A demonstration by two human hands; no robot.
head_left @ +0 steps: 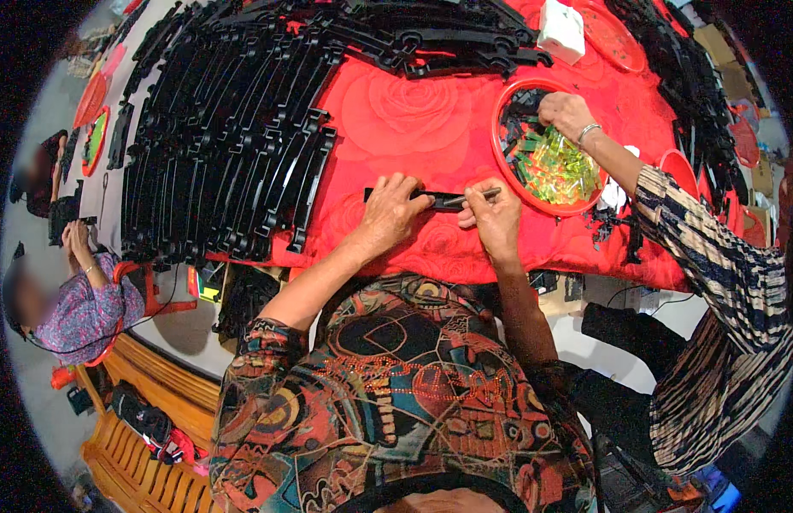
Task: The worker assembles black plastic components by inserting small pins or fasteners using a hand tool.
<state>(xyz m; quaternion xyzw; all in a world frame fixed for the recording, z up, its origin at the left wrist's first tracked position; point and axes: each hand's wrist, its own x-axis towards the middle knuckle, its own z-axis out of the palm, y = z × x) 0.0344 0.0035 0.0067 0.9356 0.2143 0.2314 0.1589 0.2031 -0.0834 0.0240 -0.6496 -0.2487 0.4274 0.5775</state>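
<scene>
A black plastic strip (pixel 437 197) lies across in front of me on the red rose-patterned cloth (pixel 405 111). My left hand (pixel 390 212) is closed on its left part, thumb and fingers pressed against it. A slim, dark metallic tool (pixel 489 194), pen-like or tweezer-like, is pinched in my right hand (pixel 494 219). Its tip points left and meets the strip's right part. Whether it grips a small piece there is too small to tell. Rows of similar long black plastic strips (pixel 217 162) cover the table to my left and farther back.
A red basin (pixel 502 162) with shiny yellow-green pieces stands at the right; a co-worker's hand (pixel 567 115) reaches into it. Small black pieces (pixel 606 229) lie beside it. A white block-shaped item (pixel 561 31) sits behind. Another person (pixel 89 299) works at far left, near a wooden bench (pixel 157 453).
</scene>
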